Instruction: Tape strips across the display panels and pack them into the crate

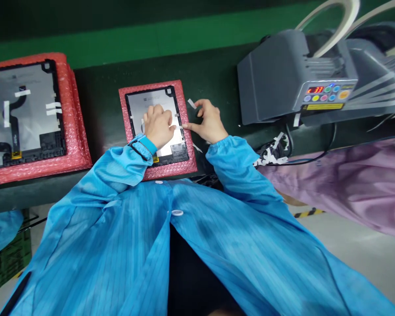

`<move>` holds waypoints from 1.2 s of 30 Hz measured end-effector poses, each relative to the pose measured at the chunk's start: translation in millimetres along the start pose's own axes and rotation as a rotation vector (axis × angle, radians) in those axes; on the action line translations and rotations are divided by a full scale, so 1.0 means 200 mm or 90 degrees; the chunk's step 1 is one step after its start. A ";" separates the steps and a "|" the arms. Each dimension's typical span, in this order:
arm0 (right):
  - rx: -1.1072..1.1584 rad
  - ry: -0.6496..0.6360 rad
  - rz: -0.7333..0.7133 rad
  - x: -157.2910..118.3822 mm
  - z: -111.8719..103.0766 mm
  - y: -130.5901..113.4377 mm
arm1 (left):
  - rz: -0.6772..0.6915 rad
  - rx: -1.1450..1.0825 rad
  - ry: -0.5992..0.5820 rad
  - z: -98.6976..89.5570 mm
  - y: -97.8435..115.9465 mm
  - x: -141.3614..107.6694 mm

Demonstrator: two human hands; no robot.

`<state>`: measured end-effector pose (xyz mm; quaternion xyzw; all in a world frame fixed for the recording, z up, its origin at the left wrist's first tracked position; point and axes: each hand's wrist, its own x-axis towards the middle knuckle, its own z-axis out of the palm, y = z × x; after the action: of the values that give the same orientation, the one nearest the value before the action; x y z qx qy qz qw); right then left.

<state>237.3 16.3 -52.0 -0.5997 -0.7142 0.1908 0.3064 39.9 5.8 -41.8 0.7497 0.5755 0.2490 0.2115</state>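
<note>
A silver panel with a black frame (151,95) lies on pink bubble wrap (171,170) in front of me. My left hand (158,126) rests on the panel, fingers curled, its thumb at a small white tape strip near the panel's right edge. My right hand (208,122) is at the right edge of the wrap, its thumb and a finger apart, the thumb touching the outer end of that strip. Another white tape piece (192,104) sticks to a raised fingertip of my right hand. Whether my left fingers pinch anything is hidden.
On the left, a similar panel (33,96) lies on stacked pink bubble wrap (75,149). A grey tape dispenser (270,79) with a lit display stands at the right. Tape scraps (276,153) and a black cable lie below it, beside another person's pink sleeve (355,175).
</note>
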 end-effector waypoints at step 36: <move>-0.114 -0.040 -0.026 0.01 0.13 -0.08 | 0.052 0.003 -0.037 0.05 -0.06 0.07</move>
<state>207.2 17.6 -59.9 -0.6037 -0.7498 0.1384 0.2329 39.6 22.1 -54.6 0.7801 0.5384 0.2343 0.2161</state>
